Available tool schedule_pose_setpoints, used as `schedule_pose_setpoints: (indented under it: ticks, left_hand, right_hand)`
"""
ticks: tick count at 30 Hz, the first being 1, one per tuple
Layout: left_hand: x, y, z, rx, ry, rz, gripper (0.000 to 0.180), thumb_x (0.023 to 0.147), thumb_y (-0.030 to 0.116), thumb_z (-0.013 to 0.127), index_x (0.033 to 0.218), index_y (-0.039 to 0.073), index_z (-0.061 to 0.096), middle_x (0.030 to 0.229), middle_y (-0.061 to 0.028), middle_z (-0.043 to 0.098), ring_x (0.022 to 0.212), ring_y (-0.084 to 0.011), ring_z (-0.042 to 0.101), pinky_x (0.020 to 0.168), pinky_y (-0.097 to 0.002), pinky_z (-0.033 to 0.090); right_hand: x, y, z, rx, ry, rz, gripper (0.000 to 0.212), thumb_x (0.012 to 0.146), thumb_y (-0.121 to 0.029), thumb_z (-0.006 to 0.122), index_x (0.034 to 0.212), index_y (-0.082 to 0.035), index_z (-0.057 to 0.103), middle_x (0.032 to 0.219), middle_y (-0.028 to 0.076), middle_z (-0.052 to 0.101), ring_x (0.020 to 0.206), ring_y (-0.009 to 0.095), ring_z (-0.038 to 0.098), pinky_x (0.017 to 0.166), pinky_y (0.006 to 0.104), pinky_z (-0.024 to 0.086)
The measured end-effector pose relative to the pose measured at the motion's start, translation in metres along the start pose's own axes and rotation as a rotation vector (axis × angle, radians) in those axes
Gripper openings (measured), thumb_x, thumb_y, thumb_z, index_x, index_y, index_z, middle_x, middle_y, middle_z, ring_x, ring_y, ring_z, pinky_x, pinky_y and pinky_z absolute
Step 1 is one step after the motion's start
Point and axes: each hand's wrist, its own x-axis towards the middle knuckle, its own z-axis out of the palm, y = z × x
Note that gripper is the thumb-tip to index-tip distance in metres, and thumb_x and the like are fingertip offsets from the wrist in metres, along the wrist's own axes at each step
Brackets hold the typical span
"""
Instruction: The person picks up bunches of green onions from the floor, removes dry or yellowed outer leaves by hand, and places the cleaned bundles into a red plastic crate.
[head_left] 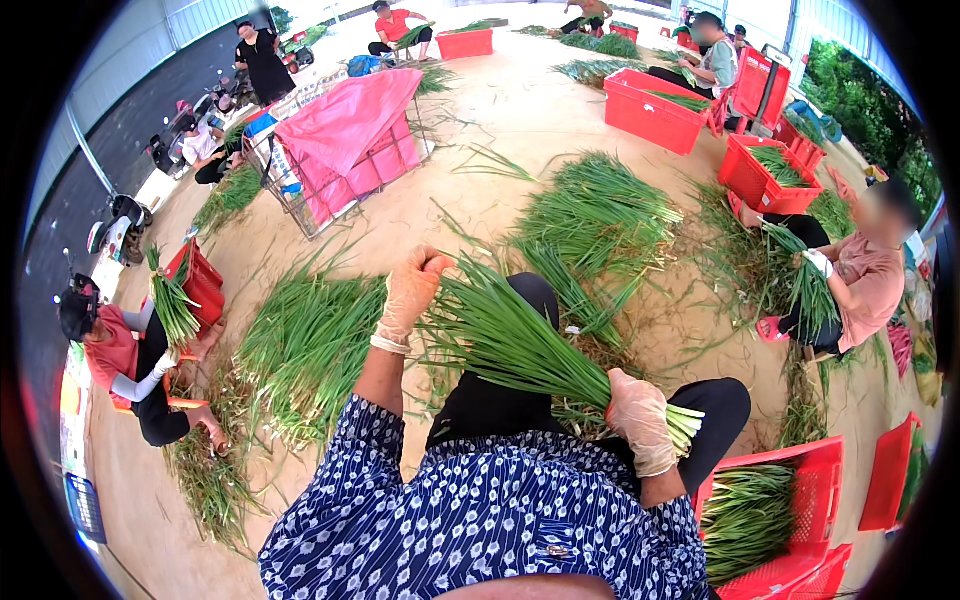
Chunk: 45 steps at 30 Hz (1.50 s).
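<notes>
A thick bunch of long green onions [520,340] lies across my lap, white root ends to the right, leaf tips to the upper left. My right hand [640,420], in a thin clear glove, grips the bunch near the white ends. Also gloved, my left hand [412,290] is closed on a few leaves at the tip end, pulled up and away from the bunch. I sit on the ground in a blue patterned shirt and black trousers.
Loose heaps of green onions [310,340] [600,215] lie on the sandy floor ahead. A red crate [800,480] with bundled onions stands at my right. Seated people work at left [120,360] and right [860,280]. More red crates [650,110] and a pink-covered rack [350,140] stand farther off.
</notes>
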Motion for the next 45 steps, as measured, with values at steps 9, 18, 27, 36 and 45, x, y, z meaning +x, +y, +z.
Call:
schedule_pose_setpoints:
  ticks: [9, 18, 27, 36, 45]
  left_hand:
    - [-0.014, 0.009, -0.002, 0.485, -0.197, 0.137, 0.020, 0.086, 0.022, 0.071, 0.101, 0.011, 0.078, 0.098, -0.0135, 0.074, 0.092, -0.0312, 0.071, 0.082, -0.0397, 0.055]
    - [-0.014, 0.003, 0.014, 0.479, -0.269, 0.166, 0.016, 0.083, 0.017, 0.071, 0.096, 0.010, 0.077, 0.090, -0.0144, 0.073, 0.088, -0.0291, 0.070, 0.079, -0.0395, 0.055]
    - [-0.003, -0.036, 0.016, 0.160, 0.019, -0.089, 0.009, 0.086, 0.011, 0.069, 0.089, 0.007, 0.076, 0.076, -0.0061, 0.072, 0.073, -0.0154, 0.066, 0.070, -0.0315, 0.053]
    - [0.027, -0.066, -0.033, 0.346, 0.026, 0.233, 0.057, 0.092, 0.002, 0.054, 0.146, 0.020, 0.051, 0.126, -0.0198, 0.065, 0.107, -0.0314, 0.066, 0.089, -0.0427, 0.052]
    - [0.039, -0.082, -0.016, 0.381, 0.097, 0.040, 0.024, 0.098, 0.012, 0.052, 0.094, 0.013, 0.075, 0.071, -0.0096, 0.068, 0.057, -0.0228, 0.059, 0.056, -0.0394, 0.045]
  right_hand:
    - [0.001, -0.004, -0.003, 0.013, 0.011, -0.009, 0.010, 0.083, -0.009, 0.063, 0.091, -0.009, 0.056, 0.077, 0.015, 0.067, 0.074, 0.039, 0.069, 0.064, 0.0505, 0.052]
    - [0.000, -0.003, -0.003, -0.004, 0.021, -0.013, 0.010, 0.083, -0.010, 0.063, 0.090, -0.008, 0.057, 0.077, 0.015, 0.067, 0.074, 0.038, 0.069, 0.064, 0.0485, 0.052]
    - [-0.001, -0.002, -0.004, 0.046, -0.021, 0.027, 0.012, 0.083, -0.010, 0.061, 0.094, -0.008, 0.057, 0.077, 0.019, 0.067, 0.077, 0.042, 0.068, 0.066, 0.0525, 0.052]
    - [0.000, -0.006, -0.005, 0.049, -0.062, 0.060, 0.016, 0.082, -0.009, 0.062, 0.098, -0.008, 0.057, 0.076, 0.021, 0.068, 0.079, 0.044, 0.069, 0.068, 0.0538, 0.052]
    - [0.003, -0.006, -0.003, 0.020, -0.064, 0.058, 0.015, 0.084, -0.011, 0.062, 0.098, -0.009, 0.058, 0.078, 0.020, 0.069, 0.078, 0.043, 0.069, 0.068, 0.0529, 0.053]
